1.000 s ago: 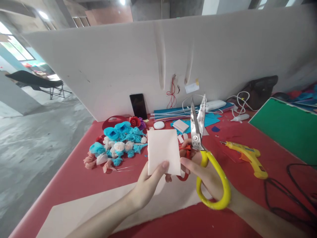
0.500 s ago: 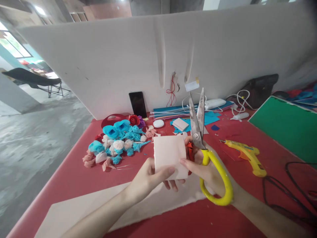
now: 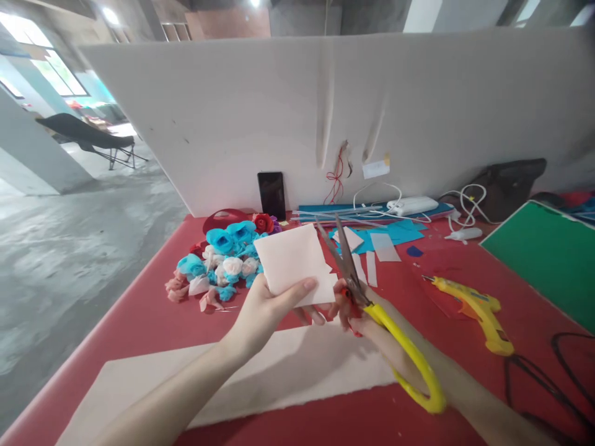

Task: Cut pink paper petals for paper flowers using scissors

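Note:
My left hand [image 3: 272, 310] pinches a pale pink, roughly square piece of paper [image 3: 297, 260], thumb on its face and fingers behind. A small notch shows at the paper's right edge. My right hand [image 3: 360, 316] is closed on a pair of scissors [image 3: 353, 272] with worn metal blades and yellow handles. The blades point up, slightly parted, just right of the paper. Beneath both hands lies a long pale paper strip [image 3: 260, 378] on the red table. Blue, white and pink paper flowers [image 3: 227, 260] are piled left of the paper.
A yellow glue gun [image 3: 474, 310] with a dark cord lies at the right, beside a green board [image 3: 548, 260]. A phone [image 3: 272, 195] leans on the white panel [image 3: 232, 124]. Blue sheets [image 3: 404, 230], pale scraps [image 3: 385, 248] and a white power strip [image 3: 413, 205] sit at the back.
The square paper has tilted and shifted up and left relative to the table. My right fingers have left its face, and the scissors have swung leftward towards its right edge. The view has shifted slightly.

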Available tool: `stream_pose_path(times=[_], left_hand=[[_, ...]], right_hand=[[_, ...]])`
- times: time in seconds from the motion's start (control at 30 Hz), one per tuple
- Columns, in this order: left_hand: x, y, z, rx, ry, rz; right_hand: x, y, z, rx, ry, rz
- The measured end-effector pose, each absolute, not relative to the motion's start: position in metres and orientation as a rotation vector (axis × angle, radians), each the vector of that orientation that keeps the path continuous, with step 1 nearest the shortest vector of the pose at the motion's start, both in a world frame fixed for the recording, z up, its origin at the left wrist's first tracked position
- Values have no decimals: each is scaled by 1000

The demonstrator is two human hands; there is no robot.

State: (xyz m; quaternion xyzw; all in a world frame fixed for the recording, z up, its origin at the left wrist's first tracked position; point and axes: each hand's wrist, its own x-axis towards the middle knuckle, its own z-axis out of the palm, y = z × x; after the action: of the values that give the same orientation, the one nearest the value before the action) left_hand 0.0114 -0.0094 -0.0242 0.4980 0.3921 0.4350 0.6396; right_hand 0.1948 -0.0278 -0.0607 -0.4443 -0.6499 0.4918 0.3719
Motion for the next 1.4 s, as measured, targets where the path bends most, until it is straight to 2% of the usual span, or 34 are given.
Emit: stream_pose_path(times=[0.23, 0.67, 1.0, 1.4], left_hand=[[11, -9, -31, 1148, 928, 951], [13, -11, -27, 1150, 940, 869], [13, -10, -24, 1119, 932, 915], [8, -7, -24, 1136, 895, 930]], right_hand=[[190, -32, -61, -1238, -1581, 1385], [186, -42, -28, -1348, -1750, 1256], [189, -39, -43, -1206, -1683, 1321], [187, -44, -36, -1278, -1704, 1186]])
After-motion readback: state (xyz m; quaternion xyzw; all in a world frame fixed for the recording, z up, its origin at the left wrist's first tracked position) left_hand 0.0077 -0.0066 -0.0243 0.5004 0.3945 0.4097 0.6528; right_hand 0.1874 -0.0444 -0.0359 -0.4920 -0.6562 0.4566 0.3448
